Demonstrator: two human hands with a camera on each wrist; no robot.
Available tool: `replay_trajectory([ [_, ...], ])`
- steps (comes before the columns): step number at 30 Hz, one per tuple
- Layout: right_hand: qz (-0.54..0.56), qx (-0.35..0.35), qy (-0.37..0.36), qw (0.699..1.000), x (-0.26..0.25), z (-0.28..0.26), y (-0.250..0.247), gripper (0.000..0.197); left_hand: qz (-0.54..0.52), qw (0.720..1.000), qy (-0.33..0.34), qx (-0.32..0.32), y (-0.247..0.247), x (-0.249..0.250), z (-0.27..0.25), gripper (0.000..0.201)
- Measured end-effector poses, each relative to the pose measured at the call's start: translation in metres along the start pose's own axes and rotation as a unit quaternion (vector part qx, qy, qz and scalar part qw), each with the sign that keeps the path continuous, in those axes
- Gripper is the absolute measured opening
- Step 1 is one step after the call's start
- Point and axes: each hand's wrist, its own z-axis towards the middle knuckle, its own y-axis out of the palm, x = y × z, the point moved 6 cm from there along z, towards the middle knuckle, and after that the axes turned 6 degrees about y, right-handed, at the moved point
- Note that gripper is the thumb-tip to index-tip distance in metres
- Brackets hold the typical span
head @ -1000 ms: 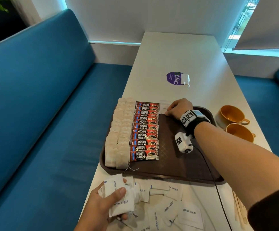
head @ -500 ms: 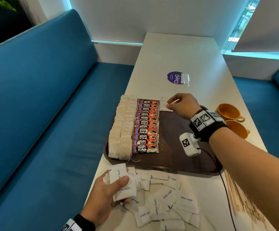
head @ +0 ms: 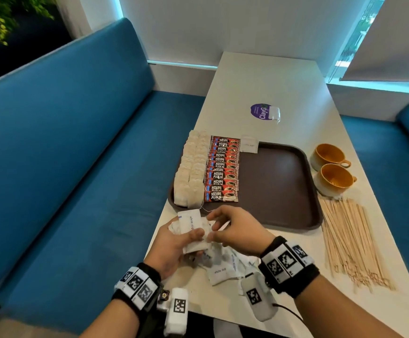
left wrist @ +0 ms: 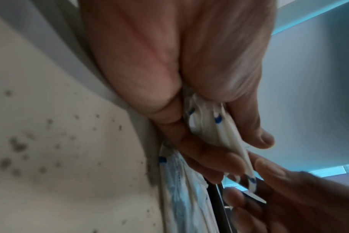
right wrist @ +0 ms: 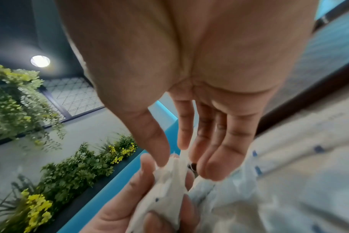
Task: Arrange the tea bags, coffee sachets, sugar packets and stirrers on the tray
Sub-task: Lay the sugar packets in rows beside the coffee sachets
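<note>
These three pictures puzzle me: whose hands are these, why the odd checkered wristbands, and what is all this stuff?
No machine here: a person wears one camera on the head and one on each wrist, in those bands. The wide picture is the head view; the close-ups look along each palm. The left hand grips a bunch of sugar packets, and the right hand pinches one from it. On the brown tray lie tea bags, coffee sachets and one sugar packet. Wooden stirrers and two cups wait on the table.
</note>
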Motion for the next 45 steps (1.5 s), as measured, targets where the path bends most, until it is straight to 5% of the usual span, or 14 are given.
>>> replay_trajectory([
  [4,0.115,0.042,0.039,0.992,-0.001,-0.004,0.003,0.012,0.033,0.999,-0.004,-0.03,0.002,0.001,-0.002,0.053],
  [11,0.134,0.053,0.021,0.989,-0.001,-0.005,0.008,0.02,0.045,0.995,0.038,-0.077,0.008,0.005,-0.003,0.05],
  [16,0.245,0.07,0.024,0.967,-0.002,-0.011,-0.006,0.012,0.02,0.996,0.007,-0.09,0.001,-0.001,-0.002,0.071],
  [22,0.396,0.078,0.07,0.912,0.014,-0.022,-0.024,0.012,0.016,0.999,0.01,-0.046,0.001,-0.001,-0.001,0.038],
  [33,0.392,0.026,0.053,0.918,0.027,-0.029,-0.021,0.026,-0.095,0.993,0.017,-0.068,0.025,0.003,-0.001,0.031],
  [39,0.392,0.048,0.057,0.917,0.03,-0.029,-0.027,0.034,-0.139,0.988,-0.04,-0.058,0.033,-0.004,-0.003,0.041],
  [42,0.386,0.055,0.057,0.919,0.032,-0.029,-0.029,0.032,-0.12,0.989,-0.038,-0.074,0.036,-0.004,-0.004,0.037],
  [45,0.388,0.056,0.055,0.918,0.031,-0.03,-0.031,0.02,-0.083,0.992,-0.023,-0.092,0.038,-0.006,-0.004,0.054],
])
